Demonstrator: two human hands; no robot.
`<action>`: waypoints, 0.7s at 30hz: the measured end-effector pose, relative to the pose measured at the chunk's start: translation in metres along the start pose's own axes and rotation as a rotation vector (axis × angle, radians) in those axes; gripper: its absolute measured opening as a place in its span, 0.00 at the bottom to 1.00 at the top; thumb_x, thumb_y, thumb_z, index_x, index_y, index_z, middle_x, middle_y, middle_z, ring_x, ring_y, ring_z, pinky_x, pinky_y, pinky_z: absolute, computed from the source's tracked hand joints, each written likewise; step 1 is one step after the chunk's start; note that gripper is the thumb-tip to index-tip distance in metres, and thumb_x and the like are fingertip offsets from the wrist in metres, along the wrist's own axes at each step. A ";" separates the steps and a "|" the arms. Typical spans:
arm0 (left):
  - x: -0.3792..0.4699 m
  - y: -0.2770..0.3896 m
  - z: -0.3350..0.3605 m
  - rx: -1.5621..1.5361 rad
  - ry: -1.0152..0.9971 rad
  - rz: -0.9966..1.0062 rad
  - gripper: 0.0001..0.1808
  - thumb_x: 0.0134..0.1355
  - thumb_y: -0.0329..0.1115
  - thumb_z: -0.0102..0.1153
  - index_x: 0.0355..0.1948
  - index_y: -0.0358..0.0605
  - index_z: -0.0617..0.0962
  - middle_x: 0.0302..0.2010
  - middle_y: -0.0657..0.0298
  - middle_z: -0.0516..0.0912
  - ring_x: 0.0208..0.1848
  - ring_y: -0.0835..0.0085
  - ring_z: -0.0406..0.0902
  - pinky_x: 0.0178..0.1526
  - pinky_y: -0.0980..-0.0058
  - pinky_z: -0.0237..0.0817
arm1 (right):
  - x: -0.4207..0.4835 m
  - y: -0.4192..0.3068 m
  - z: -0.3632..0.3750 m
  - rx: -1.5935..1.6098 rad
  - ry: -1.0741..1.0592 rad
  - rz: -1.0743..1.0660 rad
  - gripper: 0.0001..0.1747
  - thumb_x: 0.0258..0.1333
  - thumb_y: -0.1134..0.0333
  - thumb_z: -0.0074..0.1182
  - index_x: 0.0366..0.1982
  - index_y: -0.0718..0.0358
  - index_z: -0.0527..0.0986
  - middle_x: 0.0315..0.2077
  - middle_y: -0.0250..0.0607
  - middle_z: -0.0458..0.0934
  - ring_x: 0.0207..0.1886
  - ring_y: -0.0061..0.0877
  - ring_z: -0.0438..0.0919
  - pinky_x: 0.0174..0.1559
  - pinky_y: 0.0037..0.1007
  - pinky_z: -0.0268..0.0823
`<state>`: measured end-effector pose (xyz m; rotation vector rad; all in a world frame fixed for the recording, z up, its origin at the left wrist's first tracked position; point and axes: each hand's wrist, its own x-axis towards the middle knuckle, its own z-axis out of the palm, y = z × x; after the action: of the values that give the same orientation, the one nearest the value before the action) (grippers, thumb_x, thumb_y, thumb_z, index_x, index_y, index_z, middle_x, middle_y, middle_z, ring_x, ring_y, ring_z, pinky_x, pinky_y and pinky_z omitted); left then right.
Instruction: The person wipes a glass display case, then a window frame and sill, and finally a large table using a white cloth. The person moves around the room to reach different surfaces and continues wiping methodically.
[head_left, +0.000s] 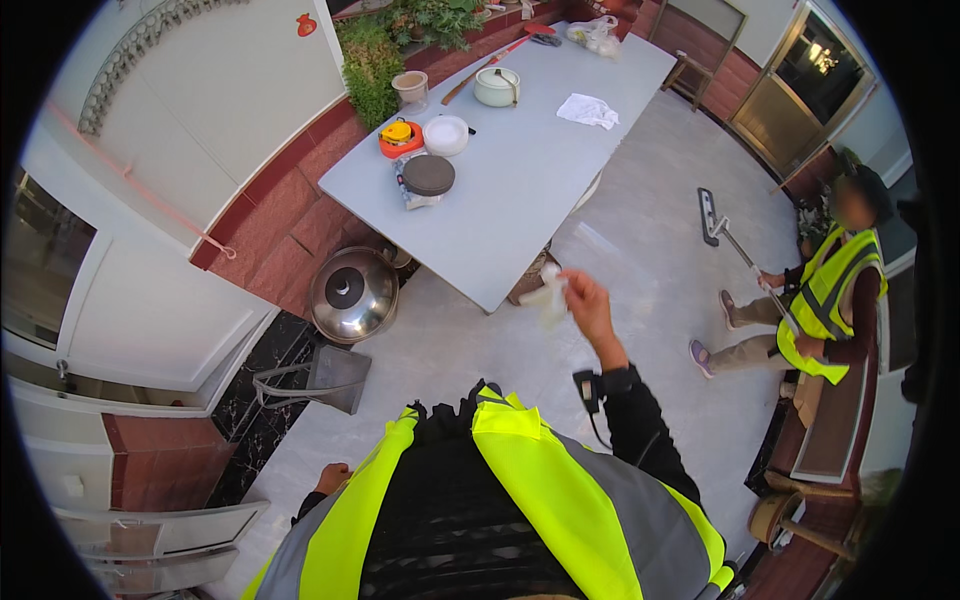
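My right hand (589, 304) is raised near the close corner of a grey-topped table (487, 247), its fingers closed on a thin, whitish, translucent piece of plastic (551, 300) that hangs down, slightly blurred. Low at my side is my left hand (333, 477), partly hidden by my hi-vis vest; its fingers look curled, and whether it holds anything cannot be told. On the table are a dark round case (428, 175), a white round container (445, 136), an orange ring-shaped item with a yellow tape measure (397, 133), a lidded pot (496, 87) and a white cloth (588, 110).
To the right, a person in a hi-vis vest (832, 292) holds a flat mop (707, 217) on the grey floor. A large metal lidded pan (354, 295) and a metal dustpan (339, 379) stand left of the table. Potted plants (375, 71) line the wall behind it.
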<state>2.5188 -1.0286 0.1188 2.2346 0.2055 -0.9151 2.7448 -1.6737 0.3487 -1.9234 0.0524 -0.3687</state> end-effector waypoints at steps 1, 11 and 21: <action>0.000 0.014 0.001 -0.044 0.051 0.077 0.20 0.55 0.47 0.61 0.21 0.39 0.76 0.21 0.48 0.76 0.27 0.55 0.77 0.31 0.57 0.64 | 0.028 -0.006 -0.005 0.135 0.001 -0.008 0.12 0.60 0.78 0.50 0.44 0.61 0.78 0.22 0.22 0.69 0.24 0.10 0.66 0.28 0.18 0.61; 0.042 0.217 -0.058 0.155 0.174 0.003 0.10 0.57 0.35 0.60 0.32 0.37 0.80 0.21 0.56 0.79 0.26 0.69 0.76 0.30 0.67 0.65 | 0.128 0.085 -0.008 -0.383 -0.001 0.074 0.17 0.54 0.73 0.50 0.46 0.54 0.79 0.30 0.41 0.83 0.35 0.37 0.82 0.41 0.33 0.73; 0.178 0.474 -0.116 0.032 0.064 0.629 0.11 0.59 0.35 0.60 0.37 0.37 0.80 0.30 0.57 0.79 0.31 0.66 0.77 0.36 0.69 0.67 | 0.155 0.099 0.042 -0.577 -0.217 -0.511 0.17 0.46 0.74 0.54 0.41 0.59 0.80 0.47 0.43 0.78 0.55 0.43 0.73 0.57 0.40 0.65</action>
<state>2.8976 -1.3224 0.3194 2.1520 -0.4651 -0.5028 2.9176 -1.7056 0.2796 -2.5328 -0.5375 -0.5184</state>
